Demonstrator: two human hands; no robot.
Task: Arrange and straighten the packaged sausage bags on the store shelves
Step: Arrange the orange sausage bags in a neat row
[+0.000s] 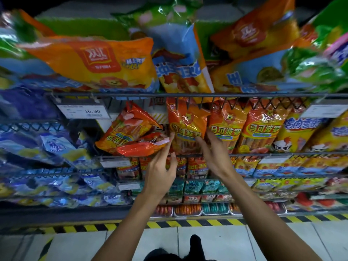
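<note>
Looking left first, I see blurred blue plastic bags (56, 147) heaped on the wire shelves, and a white price tag reading 16.90 (83, 111) clipped to the dark wire shelf rail (131, 95). Just right of the tag, two orange plastic sausage bags (130, 130) lie tipped over, leaning leftward on the middle shelf, the lower one with its crumpled top edge pointing right. My left hand (162, 166) reaches up beside them; its fingers are loosely extended and the fingertips (170, 137) touch the left edge of the upright orange sausage bag with yellow lettering (186, 127). That grip is apart, not closed round anything. My right hand (212, 157) stands at the same bag's right side, fingers straight and spread, tips resting against its lower right edge, so this grip is apart too. The bag sits upright between both hands on the middle shelf, behind the rail's hanging wire. Further right, a row of matching orange bags (263, 129) stands upright side by side, then yellow bags with blue lettering (301, 132). Above, large orange and green bags (94, 61) lie piled on the top shelf. Below, a yellow-and-black striped floor strip (188, 223) runs along the shelf base.
</note>
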